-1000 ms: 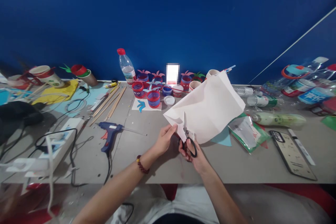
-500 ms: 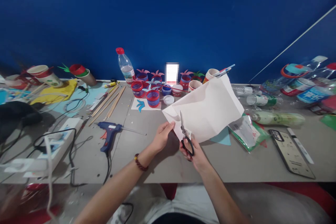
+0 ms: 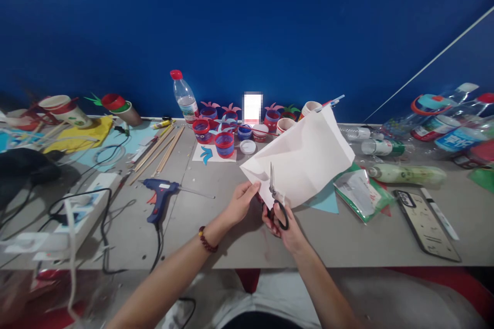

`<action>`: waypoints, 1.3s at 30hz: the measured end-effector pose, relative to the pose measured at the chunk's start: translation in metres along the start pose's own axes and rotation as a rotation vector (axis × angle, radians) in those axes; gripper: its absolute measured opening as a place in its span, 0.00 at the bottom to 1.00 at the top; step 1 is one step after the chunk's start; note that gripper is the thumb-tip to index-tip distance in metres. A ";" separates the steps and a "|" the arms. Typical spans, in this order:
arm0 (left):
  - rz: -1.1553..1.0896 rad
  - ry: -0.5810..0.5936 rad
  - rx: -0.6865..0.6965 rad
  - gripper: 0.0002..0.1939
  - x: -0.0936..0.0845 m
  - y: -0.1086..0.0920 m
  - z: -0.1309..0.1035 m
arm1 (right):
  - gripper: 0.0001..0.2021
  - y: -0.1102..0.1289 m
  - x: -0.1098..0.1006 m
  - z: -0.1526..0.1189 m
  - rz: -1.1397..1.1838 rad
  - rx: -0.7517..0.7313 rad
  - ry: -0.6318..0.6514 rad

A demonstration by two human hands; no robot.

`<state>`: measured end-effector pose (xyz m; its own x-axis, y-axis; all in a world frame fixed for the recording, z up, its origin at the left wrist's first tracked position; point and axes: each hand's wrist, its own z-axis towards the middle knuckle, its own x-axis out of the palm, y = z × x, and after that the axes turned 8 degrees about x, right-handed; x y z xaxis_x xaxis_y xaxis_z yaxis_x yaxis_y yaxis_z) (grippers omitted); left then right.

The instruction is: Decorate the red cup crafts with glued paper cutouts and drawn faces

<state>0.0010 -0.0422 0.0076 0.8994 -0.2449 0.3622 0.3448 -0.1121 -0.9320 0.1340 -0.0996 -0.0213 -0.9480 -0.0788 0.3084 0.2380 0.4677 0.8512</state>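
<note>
A large sheet of white paper (image 3: 309,159) slants up over the middle of the table. My left hand (image 3: 242,203) pinches its lower left corner between thumb and fingers. My right hand (image 3: 283,226) is closed round the black handles of a pair of scissors (image 3: 272,185), whose metal blades point up and away across the paper near my left thumb. The lower blade is hidden, so the cut line cannot be made out. Beyond the paper's left corner stand red and blue cup rings (image 3: 225,145) and a white lid (image 3: 247,147).
To the left lie a blue glue gun (image 3: 162,198), wooden sticks (image 3: 170,151) and a power strip (image 3: 88,211) with trailing cables. On the right are a phone (image 3: 426,223), a white marker (image 3: 440,214), a green plastic packet (image 3: 358,195) and several plastic bottles (image 3: 386,147).
The scissors have shifted slightly right, their blades now looking closer together. My left hand has moved a little to the right, still on the paper's corner.
</note>
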 end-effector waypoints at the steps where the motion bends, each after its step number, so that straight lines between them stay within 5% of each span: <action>1: 0.000 0.009 0.005 0.24 0.000 0.001 0.000 | 0.29 0.000 0.000 0.000 0.003 -0.008 0.010; 11: 0.132 -0.022 0.078 0.23 -0.008 -0.001 0.003 | 0.30 0.009 0.004 0.001 0.028 0.023 -0.077; 27: 0.262 0.013 0.099 0.26 -0.014 -0.017 0.011 | 0.30 0.008 0.002 0.000 0.019 0.069 -0.040; 39: 0.179 0.046 0.099 0.22 -0.011 0.009 0.004 | 0.30 0.010 0.008 0.000 0.010 -0.016 -0.086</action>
<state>-0.0045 -0.0368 -0.0052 0.9363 -0.2960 0.1892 0.2075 0.0312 -0.9777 0.1294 -0.0958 -0.0100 -0.9601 0.0016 0.2797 0.2500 0.4536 0.8554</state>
